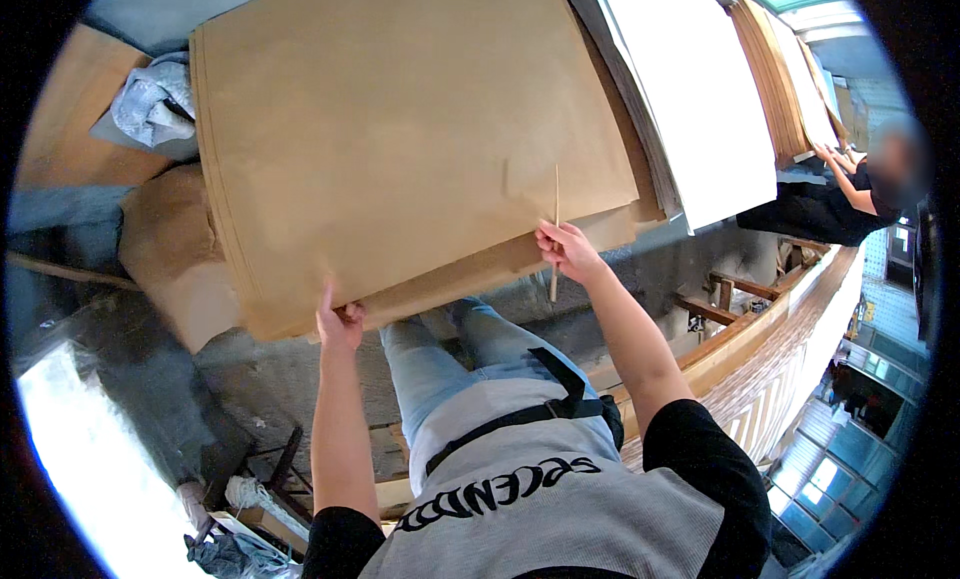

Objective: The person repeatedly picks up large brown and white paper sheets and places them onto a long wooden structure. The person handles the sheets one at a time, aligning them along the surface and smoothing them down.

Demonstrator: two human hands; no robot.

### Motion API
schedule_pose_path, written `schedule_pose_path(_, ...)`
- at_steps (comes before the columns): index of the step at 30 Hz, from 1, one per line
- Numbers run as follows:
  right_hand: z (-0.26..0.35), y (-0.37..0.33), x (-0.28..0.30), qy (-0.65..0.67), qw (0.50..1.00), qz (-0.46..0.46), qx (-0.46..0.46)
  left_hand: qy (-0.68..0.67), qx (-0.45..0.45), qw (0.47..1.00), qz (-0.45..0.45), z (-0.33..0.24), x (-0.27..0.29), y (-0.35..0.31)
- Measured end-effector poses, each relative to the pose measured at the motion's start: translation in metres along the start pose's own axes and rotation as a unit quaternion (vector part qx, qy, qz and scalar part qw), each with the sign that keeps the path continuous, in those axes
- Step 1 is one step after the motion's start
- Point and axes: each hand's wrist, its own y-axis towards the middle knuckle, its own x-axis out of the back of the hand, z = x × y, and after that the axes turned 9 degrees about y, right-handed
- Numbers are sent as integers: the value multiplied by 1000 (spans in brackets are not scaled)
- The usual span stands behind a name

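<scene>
A thick stack of large brown paper sheets (pixel 400 129) lies on a table in front of me. My left hand (pixel 340 324) grips the near edge of the stack at its lower left, thumb on top. My right hand (pixel 566 249) is at the near edge further right, fingers closed on a thin wooden stick (pixel 556 219) that stands upright across the top sheet's edge.
A stack of white sheets (pixel 690 99) lies to the right, with more brown sheets (pixel 775 74) beyond. Another person (pixel 850 194) in dark clothing works at the far right. Crumpled grey cloth (pixel 150 104) sits at the upper left. A wooden railing (pixel 780 349) runs along the right.
</scene>
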Motion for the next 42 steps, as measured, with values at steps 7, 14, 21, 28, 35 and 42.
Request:
schedule_pose_path(7,-9,6,17,-36,999,-30,-26,52,-35,996,-60,15,7,-5)
schedule_pose_path(14,-28,-39,23,-40,994,-73,-69,-49,21,994,-90,46,41,-49)
schedule_pose_path(21,-21,-24,23,-99,991,-81,-47,-50,19,997,-64,52,45,-26)
schedule_pose_path(28,-17,-33,24,-198,966,-125,-107,-14,18,999,-48,48,42,-30)
schedule_pose_path(35,-58,-40,-76,-614,781,52,-100,-43,-19,995,-91,49,67,-42)
schedule_pose_path(42,-128,-9,-185,-763,551,244,233,334,-338,784,-399,-2,110,-80)
